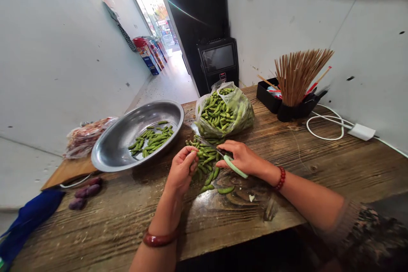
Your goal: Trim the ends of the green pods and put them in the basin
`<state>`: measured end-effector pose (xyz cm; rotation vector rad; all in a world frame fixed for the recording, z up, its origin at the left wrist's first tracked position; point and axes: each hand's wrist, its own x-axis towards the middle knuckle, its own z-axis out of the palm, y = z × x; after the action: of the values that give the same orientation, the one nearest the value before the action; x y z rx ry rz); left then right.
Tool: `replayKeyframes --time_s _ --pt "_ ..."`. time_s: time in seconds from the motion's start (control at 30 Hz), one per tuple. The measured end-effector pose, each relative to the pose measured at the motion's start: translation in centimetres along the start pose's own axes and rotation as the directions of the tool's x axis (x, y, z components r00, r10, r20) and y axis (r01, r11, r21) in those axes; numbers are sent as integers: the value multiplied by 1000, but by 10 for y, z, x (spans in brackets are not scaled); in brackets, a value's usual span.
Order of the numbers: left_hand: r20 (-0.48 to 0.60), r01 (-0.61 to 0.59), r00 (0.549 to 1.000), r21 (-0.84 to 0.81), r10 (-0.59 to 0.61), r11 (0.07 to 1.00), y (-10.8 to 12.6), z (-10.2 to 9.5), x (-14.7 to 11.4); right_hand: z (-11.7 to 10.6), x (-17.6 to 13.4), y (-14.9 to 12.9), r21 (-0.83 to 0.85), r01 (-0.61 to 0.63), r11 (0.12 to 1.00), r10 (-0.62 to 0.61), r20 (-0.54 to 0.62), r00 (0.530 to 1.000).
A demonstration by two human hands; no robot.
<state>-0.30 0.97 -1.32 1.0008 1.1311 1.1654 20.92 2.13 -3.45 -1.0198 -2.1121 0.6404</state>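
Note:
My left hand [182, 169] is closed in a pinch on a green edamame pod [200, 153], partly covered by the fingers. My right hand [242, 158] grips scissors with a pale green handle [235, 167], and their blades point left toward the pinched pod. Beneath and between both hands lies a loose pile of edamame pods [208, 162] on the wooden table. Just behind it stands a clear plastic bag [247, 112] full of pods. To the left, a wide metal basin [111, 142] holds more pods [156, 139] on its bottom.
Purplish oval items [85, 193] and a blue cloth [30, 216] lie at the left. Behind the basin's left side sits a bagged reddish item [87, 136]. Wooden skewers [298, 76] stand in a black holder [291, 112] at the back right, near a white adapter [361, 131] with cable.

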Motion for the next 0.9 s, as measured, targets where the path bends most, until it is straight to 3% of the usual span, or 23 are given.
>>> replayKeyframes --time_s 0.23,0.9 --pt "28 -15 999 -107 18 994 3 2 -2 4 -5 -1 -43 32 999 -31 35 999" --pt "43 -78 996 138 73 987 -8 1 -3 -2 -7 -12 -66 44 997 -38 92 995"
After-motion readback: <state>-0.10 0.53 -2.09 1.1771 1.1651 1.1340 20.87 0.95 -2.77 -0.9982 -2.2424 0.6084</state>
